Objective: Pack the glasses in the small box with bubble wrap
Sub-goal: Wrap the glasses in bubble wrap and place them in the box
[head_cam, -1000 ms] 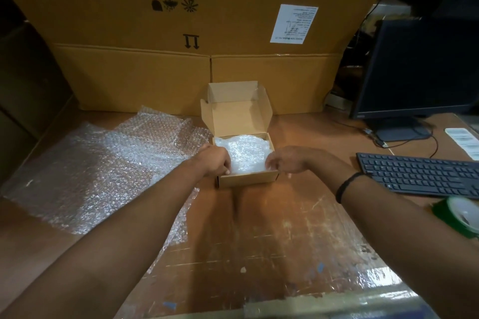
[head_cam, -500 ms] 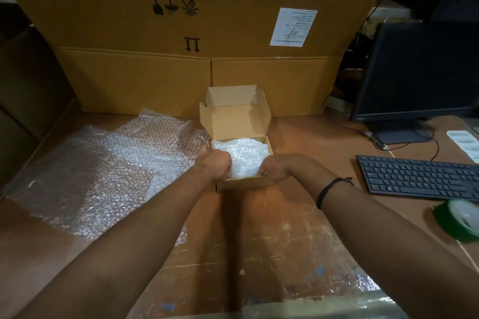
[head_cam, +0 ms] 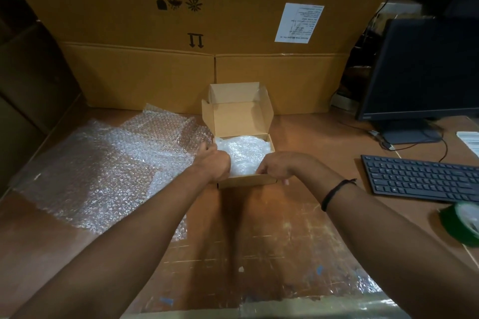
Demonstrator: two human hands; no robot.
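A loose sheet of bubble wrap (head_cam: 103,163) lies spread on the surface (head_cam: 259,241) as spare padding, and just beside it the left hand (head_cam: 213,163) curls over the near left corner of the small box (head_cam: 246,181), fingers hidden inside, so I cannot tell whether its grip is on wall or wrap. In the tray, with the lid (head_cam: 241,116) standing open behind, a crumpled white wrapped bundle (head_cam: 243,153) fills the space nearly to the rim (no glasses show; presumably they are inside). The right hand (head_cam: 280,167) pinches the near right wall in a narrow grip, likely steadying the box, with a green tape roll (head_cam: 461,223) farther right.
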